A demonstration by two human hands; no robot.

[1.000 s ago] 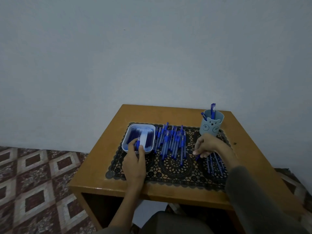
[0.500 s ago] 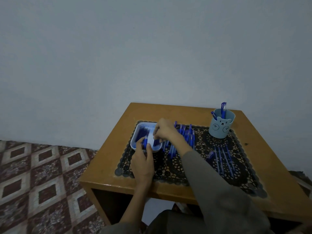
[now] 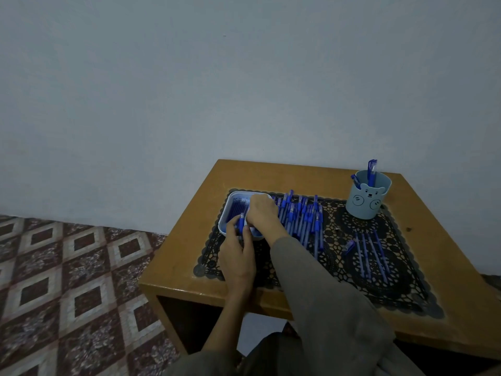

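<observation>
The step in hand looks like drawing one refill out of the white tray (image 3: 232, 196) to feed into the blue pen (image 3: 240, 223). It is best done by pinching a single refill near its end and lifting it straight up, so that the other refills (image 3: 236, 210) lying side by side in the tray are not dragged out with it. The left hand (image 3: 237, 257) sits at the tray's near rim, thumb and fingers curled round the pen, which stands nearly upright just over that rim; it would do well to hold the pen steady there. The right hand (image 3: 261, 213) reaches across from the tray's right, knuckles up, fingers bent down into the tray's right half — whether they have hold of a refill I cannot tell. The pile of pens (image 3: 301, 219) lies just right of the tray on the desk (image 3: 187, 240)
</observation>
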